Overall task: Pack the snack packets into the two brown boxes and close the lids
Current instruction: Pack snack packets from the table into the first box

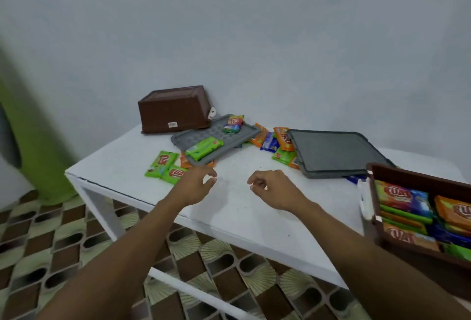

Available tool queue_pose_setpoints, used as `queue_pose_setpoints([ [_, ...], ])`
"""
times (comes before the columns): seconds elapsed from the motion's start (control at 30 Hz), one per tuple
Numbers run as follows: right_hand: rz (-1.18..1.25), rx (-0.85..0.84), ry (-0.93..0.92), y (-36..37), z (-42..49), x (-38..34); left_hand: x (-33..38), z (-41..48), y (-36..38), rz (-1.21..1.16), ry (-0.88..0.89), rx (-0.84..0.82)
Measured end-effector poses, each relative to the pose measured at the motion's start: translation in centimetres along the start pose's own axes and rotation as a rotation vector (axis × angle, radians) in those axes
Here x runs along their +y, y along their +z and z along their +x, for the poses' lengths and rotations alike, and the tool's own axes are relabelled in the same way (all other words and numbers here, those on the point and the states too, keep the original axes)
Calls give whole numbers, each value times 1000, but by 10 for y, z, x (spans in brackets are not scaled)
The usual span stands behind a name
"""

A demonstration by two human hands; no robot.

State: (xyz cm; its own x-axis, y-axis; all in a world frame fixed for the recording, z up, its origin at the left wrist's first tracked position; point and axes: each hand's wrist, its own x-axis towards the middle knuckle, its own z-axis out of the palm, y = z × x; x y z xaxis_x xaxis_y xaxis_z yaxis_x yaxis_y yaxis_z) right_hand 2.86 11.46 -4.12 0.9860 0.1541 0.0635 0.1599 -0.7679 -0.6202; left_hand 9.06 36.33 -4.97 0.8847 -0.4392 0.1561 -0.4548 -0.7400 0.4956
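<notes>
One brown box lies upside down at the back left of the white table. The other brown box stands at the right edge, filled with several snack packets. Two grey lids lie flat: one lid carries a green packet and a small multicoloured packet; the other lid rests on packets. Green packets lie left of the first lid, orange and blue packets between the lids. My left hand and right hand hover over the table, fingers loosely curled, holding nothing.
A green object stands on the floor at the left. The floor has a brown and green pattern. A pale wall runs behind the table. The table's near edge runs diagonally under my forearms.
</notes>
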Motion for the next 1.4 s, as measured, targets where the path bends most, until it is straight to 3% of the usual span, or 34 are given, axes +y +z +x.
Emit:
queue_pose_setpoints([
  [0.13,92,10,14,61,41,-30,-65,1,-22,-26,-56,46],
  [0.27,12,-1,10,107,73,-53,-119,3,-32,2,-167,69],
  [0.37,-131,-19,-10,133,89,-67,-147,7,-36,46,-292,42],
  [0.5,-347,21,-45,148,98,-76,-160,11,-39,52,-308,-66],
  [0.73,-234,50,48,127,88,-63,-146,6,-30,-30,-295,99],
  [0.87,57,-60,290,97,75,-55,-133,7,-30,-123,-542,27],
  [0.97,151,-86,342,81,64,-47,-125,5,-29,-88,-578,-54],
  [1.07,443,-55,396,70,46,-43,-112,-1,-28,-364,-484,-47],
  [1.2,730,-27,474,46,27,-49,-86,-8,-33,-858,-373,-198],
  [1.3,768,22,513,19,14,-51,-61,-3,-33,-1151,-348,-295],
  [1.4,693,79,506,-15,-4,-51,-20,8,-33,-1216,-362,-319],
])
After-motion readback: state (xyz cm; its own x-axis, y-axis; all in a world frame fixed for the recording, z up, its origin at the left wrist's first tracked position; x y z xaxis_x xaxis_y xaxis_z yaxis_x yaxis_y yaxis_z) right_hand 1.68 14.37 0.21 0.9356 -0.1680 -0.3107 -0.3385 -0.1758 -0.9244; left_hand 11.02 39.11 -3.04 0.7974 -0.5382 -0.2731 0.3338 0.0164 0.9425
